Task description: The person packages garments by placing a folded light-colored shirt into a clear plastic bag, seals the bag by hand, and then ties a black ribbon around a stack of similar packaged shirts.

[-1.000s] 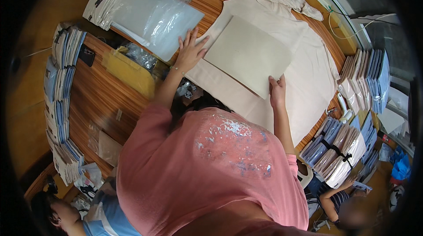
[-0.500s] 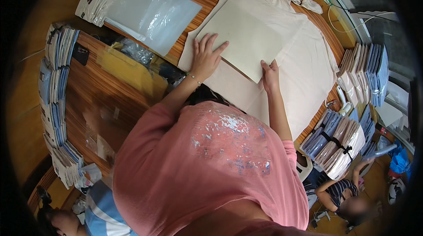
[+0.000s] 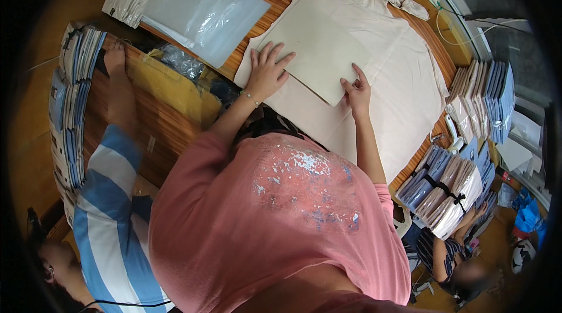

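Observation:
A pale pink shirt (image 3: 398, 90) lies spread on the wood-grain table, one sleeve bunched at the far right. On top of it rests a flat beige rectangular board (image 3: 322, 44), slightly askew. My left hand (image 3: 269, 72) lies with spread fingers on the board's left edge, its fingertips on the surface. Beside the board's near right corner is my right hand (image 3: 358, 93), thumb and forefinger apart, the thumb close to the board's edge. The other fingers of that hand are partly hidden.
Clear plastic bags (image 3: 205, 14) lie at the far left. Packed folded shirts (image 3: 468, 93) stand at the right, near a strapped bundle (image 3: 448, 190). On the left, a co-worker's striped sleeve (image 3: 111, 178) reaches over another table lined with shirt stacks (image 3: 75, 102).
The board has shifted slightly left. My right hand's thumb and forefinger have spread from their hold on its corner. At left, the co-worker's arm has stretched out to the dark phone.

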`<state>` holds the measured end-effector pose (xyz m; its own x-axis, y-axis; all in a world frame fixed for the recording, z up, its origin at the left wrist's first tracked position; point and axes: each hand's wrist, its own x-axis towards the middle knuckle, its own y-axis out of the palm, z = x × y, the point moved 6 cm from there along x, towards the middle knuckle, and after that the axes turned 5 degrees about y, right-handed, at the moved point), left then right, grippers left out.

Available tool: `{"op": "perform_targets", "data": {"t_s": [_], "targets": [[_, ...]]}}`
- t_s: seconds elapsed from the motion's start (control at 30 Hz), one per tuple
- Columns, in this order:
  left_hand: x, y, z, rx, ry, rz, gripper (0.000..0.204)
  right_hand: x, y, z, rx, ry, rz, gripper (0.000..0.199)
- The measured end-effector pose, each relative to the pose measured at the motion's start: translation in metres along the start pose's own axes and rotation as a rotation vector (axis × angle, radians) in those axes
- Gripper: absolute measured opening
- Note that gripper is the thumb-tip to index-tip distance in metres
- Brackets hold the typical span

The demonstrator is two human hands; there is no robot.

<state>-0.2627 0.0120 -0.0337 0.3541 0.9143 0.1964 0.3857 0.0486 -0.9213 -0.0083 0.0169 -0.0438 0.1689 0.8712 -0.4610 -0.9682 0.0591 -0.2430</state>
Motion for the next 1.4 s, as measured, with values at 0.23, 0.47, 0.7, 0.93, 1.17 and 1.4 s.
{"op": "perform_targets", "data": {"t_s": [0.23, 0.47, 0.7, 0.93, 1.17, 1.4], "targets": [[-0.005, 0.002, -0.001, -0.031, 0.018, -0.039, 0.050, 0.000, -0.001, 0.002, -0.118, -0.017, 0.027, 0.054], [-0.005, 0.009, 0.001, -0.025, -0.010, -0.007, 0.058, -0.001, -0.001, 0.004, -0.198, -0.012, 0.015, 0.054], [-0.014, -0.032, -0.017, -0.146, -0.053, -0.091, 0.040, -0.027, -0.023, 0.010, -0.454, -0.241, -0.081, 0.050], [-0.160, 0.096, 0.008, -1.017, -0.664, 1.052, 0.042, -0.204, -0.089, -0.078, -0.371, 0.474, 0.649, 0.029], [-0.208, 0.289, 0.026, -1.532, -1.964, 0.052, 0.061, -0.228, -0.130, -0.113, -0.310, 0.550, 0.559, 0.027], [-0.175, 0.269, 0.049, -2.168, -1.551, -0.196, 0.063, -0.213, -0.108, -0.112, -0.144, 0.370, 0.398, 0.025]]}}
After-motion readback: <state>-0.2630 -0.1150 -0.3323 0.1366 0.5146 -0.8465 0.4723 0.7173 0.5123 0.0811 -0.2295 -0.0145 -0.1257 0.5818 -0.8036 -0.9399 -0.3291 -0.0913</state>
